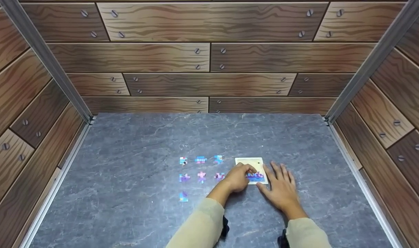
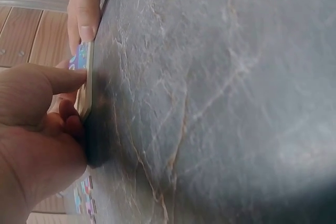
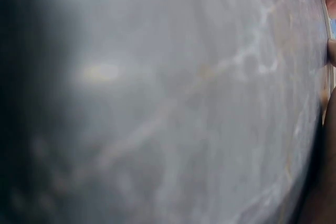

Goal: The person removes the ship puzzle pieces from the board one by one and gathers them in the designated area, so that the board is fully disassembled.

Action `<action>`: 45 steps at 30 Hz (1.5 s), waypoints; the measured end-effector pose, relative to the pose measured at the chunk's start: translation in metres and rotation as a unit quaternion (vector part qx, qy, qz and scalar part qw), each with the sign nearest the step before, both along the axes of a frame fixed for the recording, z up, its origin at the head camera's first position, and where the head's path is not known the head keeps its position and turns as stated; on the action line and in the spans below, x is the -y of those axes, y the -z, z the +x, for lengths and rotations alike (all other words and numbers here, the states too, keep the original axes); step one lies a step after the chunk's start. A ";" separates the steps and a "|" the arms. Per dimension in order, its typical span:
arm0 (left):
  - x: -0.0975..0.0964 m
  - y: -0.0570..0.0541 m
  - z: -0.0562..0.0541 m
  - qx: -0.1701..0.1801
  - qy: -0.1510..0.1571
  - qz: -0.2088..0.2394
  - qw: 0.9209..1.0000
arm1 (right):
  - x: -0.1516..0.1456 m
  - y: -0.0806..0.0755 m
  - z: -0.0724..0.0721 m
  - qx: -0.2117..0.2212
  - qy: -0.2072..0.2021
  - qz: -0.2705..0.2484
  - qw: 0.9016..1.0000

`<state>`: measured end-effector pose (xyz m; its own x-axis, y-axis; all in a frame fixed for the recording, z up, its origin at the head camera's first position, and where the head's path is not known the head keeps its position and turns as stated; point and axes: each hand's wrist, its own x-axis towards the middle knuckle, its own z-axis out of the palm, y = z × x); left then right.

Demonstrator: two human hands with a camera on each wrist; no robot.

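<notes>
A shallow cream puzzle tray [image 1: 249,161] lies on the table, with joined blue and purple jigsaw pieces [image 1: 257,177] along its near side. My left hand [image 1: 238,177] reaches over the tray's left part with bent fingers. In the left wrist view its thumb [image 2: 71,80] touches the tray's near edge; whether a piece is between the fingertips is hidden. Fingers spread, my right hand [image 1: 281,187] rests at the tray's right side, its thumb near the front right corner. Only a sliver of tray and fingers shows at the right wrist view's edge.
Loose jigsaw pieces lie left of the tray in rows: one at the far left [image 1: 183,160], a pink one [image 1: 201,177] in the middle row, and a single nearer one [image 1: 184,197]. Wood-patterned walls [image 1: 209,57] and metal posts [image 1: 367,65] enclose the grey marbled table [image 1: 126,155].
</notes>
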<state>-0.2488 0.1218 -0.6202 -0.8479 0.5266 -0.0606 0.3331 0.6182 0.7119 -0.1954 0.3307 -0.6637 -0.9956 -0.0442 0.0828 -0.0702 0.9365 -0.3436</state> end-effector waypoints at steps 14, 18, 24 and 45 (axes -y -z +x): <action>0.007 0.003 -0.004 -0.001 0.027 -0.007 1.000 | 0.000 -0.001 0.001 0.000 0.001 0.001 1.000; 0.008 0.005 -0.004 0.001 0.019 -0.001 1.000 | -0.001 0.001 0.001 0.001 0.001 0.001 1.000; 0.010 0.007 -0.004 -0.022 0.009 0.020 1.000 | 0.000 0.001 0.003 -0.009 0.003 0.007 1.000; 0.022 0.007 -0.012 -0.006 0.041 0.011 0.999 | 0.001 -0.002 0.003 -0.012 0.004 0.008 1.000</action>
<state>-0.2609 0.0998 -0.6270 -0.8027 0.5951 -0.0385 0.3905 0.5734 0.7202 -0.1920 0.3299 -0.6616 -0.9936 -0.0378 0.1062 -0.0708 0.9425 -0.3265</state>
